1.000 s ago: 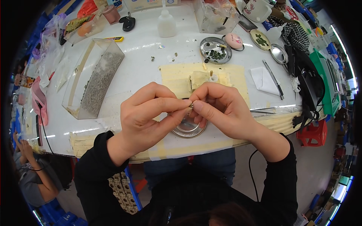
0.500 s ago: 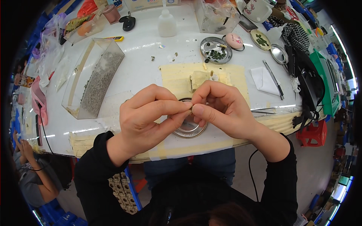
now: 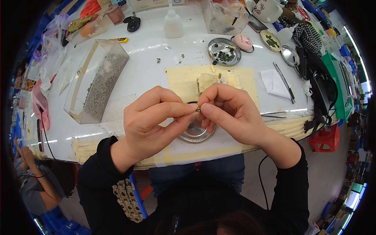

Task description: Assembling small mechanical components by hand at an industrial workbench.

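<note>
Thumb and forefinger of my left hand [image 3: 156, 117] meet the pinched fingertips of my right hand [image 3: 229, 111] at the middle of the view. Between them is a tiny brownish piece [image 3: 198, 110], mostly covered by the fingers and too small to name. Beneath the hands a round metal dish [image 3: 196, 135] rests near the table's front edge, partly hidden. Just beyond them a cream-coloured block-like holder [image 3: 207, 81] stands on yellow tape [image 3: 180, 74]. Farther back, a round metal dish [image 3: 213, 49] holds several small dark green pieces.
A clear bin of grey granules [image 3: 102, 84] stands left. At the back are a white squeeze bottle [image 3: 172, 25] and a clear box [image 3: 225, 19]. Right lie tweezers [image 3: 284, 82], white paper [image 3: 274, 83] and a black bag [image 3: 319, 86]. Another person's hands [image 3: 28, 158] show far left.
My fingertips have shifted slightly, and a bit more of the tiny piece shows between them. Both hands stay in nearly the same place.
</note>
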A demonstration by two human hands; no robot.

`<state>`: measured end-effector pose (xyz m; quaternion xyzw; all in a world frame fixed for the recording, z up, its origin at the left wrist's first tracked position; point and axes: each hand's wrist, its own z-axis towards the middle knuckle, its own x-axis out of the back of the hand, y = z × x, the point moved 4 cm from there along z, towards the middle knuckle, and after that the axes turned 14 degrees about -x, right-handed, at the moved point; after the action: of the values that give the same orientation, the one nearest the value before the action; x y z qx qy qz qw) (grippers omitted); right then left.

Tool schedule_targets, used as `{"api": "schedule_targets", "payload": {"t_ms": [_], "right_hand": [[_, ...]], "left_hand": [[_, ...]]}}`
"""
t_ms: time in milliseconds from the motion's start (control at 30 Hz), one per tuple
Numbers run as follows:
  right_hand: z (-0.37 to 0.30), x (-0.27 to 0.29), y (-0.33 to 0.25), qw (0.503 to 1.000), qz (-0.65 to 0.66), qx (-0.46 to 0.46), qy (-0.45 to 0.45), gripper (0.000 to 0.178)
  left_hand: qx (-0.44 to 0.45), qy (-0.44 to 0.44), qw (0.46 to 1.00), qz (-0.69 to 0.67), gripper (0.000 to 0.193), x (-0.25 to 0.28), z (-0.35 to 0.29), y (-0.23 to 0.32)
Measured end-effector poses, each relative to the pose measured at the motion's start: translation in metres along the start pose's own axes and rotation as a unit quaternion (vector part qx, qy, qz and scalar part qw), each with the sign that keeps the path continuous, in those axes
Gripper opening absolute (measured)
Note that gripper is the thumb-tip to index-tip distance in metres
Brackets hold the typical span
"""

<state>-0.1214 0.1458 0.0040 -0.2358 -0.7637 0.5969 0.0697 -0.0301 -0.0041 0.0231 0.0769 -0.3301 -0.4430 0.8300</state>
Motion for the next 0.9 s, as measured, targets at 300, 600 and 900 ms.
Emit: {"api": "schedule_targets", "payload": {"t_ms": [300,600,900], "right_hand": [[0.001,-0.001,0.001,1.000,0.008,-0.005,-0.011,0.014],[0.001,-0.001,0.000,1.000,-0.006,0.017,0.019,0.015],[-0.007,0.007,-0.005,0.987,-0.056,0.094,0.115,0.019]], "left_hand": [[-0.008,-0.008,1.000,-0.001,0.027,0.000,0.001,0.001],[0.010,0.000,1.000,-0.007,0.023,0.000,0.001,0.000],[0.185,-0.186,0.959,-0.110,0.012,-0.014,-0.010,-0.017]]}}
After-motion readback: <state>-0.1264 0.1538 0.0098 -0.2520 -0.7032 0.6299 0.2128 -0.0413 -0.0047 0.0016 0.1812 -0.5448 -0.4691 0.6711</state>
